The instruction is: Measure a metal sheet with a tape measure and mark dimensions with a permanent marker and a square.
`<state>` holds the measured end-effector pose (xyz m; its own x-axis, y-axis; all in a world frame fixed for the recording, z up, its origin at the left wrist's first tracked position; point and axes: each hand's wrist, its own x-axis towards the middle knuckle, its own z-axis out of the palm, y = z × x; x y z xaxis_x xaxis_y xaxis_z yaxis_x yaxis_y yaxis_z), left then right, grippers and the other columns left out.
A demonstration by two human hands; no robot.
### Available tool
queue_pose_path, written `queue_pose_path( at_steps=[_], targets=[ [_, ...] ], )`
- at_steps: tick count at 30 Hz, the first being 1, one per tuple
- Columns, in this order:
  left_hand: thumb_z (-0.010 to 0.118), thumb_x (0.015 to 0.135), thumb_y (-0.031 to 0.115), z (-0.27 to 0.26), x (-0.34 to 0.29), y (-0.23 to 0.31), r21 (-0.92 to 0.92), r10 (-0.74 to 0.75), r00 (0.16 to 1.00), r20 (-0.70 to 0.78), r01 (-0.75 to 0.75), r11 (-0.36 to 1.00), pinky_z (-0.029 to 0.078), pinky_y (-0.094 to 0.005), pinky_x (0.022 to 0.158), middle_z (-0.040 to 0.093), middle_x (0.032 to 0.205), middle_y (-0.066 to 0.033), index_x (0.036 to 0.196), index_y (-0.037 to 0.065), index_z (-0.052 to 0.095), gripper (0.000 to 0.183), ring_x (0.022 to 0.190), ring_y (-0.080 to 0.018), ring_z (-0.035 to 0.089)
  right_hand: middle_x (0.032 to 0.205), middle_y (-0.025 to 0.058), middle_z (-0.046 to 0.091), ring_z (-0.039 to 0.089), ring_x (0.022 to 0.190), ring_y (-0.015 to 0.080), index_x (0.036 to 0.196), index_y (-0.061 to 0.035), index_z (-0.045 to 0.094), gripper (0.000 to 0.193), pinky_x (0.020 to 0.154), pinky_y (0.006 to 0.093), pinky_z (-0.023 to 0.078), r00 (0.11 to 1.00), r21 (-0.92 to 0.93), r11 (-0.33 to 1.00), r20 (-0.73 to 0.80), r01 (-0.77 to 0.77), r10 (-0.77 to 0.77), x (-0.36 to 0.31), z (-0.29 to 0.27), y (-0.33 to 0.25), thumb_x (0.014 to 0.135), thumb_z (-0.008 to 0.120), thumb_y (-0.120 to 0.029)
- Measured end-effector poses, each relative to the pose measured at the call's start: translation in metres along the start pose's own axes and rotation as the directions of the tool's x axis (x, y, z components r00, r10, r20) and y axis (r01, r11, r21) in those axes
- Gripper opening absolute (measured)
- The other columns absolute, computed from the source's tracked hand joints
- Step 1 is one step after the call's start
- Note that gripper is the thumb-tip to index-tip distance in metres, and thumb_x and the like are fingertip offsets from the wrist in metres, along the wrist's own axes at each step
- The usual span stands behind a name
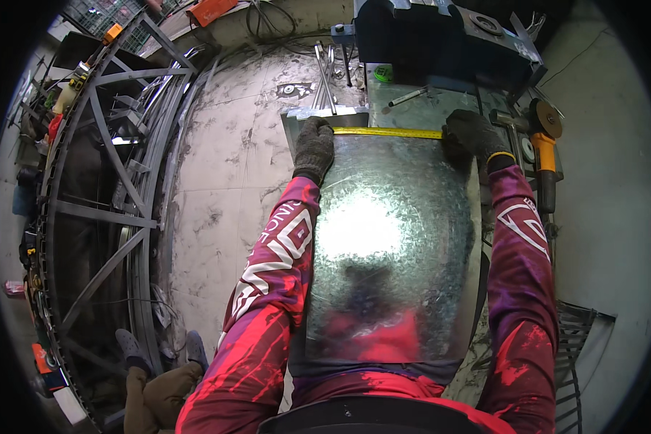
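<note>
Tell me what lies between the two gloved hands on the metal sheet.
In the head view, a yellow tape measure stretches across the galvanized sheet from left hand to right hand.

Metal sheet [390, 239] filled frame centre; tape measure [390, 132] lay across its upper edge, left hand [314, 148] at left end, right hand [477, 136] at right end. Angle grinder [545, 148] lay right of sheet; steel frame [101, 202] stood at frame left.

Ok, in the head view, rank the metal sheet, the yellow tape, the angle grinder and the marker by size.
1. Metal sheet
2. Angle grinder; it looks bulkier than the yellow tape, though the tape looks about as long, so that order is unsure
3. Yellow tape
4. Marker
</note>
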<state>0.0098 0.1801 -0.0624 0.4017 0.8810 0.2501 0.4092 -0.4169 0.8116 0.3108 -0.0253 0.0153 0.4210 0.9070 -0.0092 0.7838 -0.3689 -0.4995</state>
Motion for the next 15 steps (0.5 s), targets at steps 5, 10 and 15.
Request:
queue_pose_path(
  at_steps=[5,10,15],
  targets=[
    [0.059,0.093,0.019,0.008,0.002,-0.001,-0.042,0.010,1.000,-0.007,-0.010,0.999,0.051,-0.0437,0.086,0.070,0.100,-0.0202,0.106,0.007,0.065,0.019,0.098,-0.0378,0.068,0.108,0.0197,0.070,0.066,0.105,0.0361,0.102,-0.0059,0.072,0.032,0.093,0.0451,0.050,0.990,-0.070,0.990,0.064,-0.119,0.124,0.005,-0.010,-0.001,0.087,0.055,-0.029],
    [0.059,0.092,0.018,0.006,0.000,0.000,-0.032,-0.009,1.000,0.023,0.010,0.999,0.052,-0.0443,0.085,0.070,0.096,-0.0211,0.103,0.006,0.065,0.018,0.095,-0.0378,0.068,0.110,0.0203,0.071,0.066,0.107,0.0375,0.105,-0.0048,0.072,0.035,0.095,0.0455,0.050,0.982,0.014,0.982,0.042,-0.187,0.186,0.002,-0.007,-0.004,0.086,0.055,-0.029],
    [0.061,0.090,0.019,0.006,0.006,-0.002,0.092,0.106,0.994,-0.003,-0.105,0.990,0.050,-0.0467,0.088,0.068,0.098,-0.0215,0.102,0.007,0.067,0.017,0.100,-0.0399,0.063,0.114,0.0208,0.070,0.065,0.111,0.0388,0.110,-0.0045,0.071,0.038,0.098,0.0462,0.049,0.963,0.014,0.966,0.086,-0.257,0.254,0.007,-0.011,-0.007,0.084,0.056,-0.029]
  ],
)
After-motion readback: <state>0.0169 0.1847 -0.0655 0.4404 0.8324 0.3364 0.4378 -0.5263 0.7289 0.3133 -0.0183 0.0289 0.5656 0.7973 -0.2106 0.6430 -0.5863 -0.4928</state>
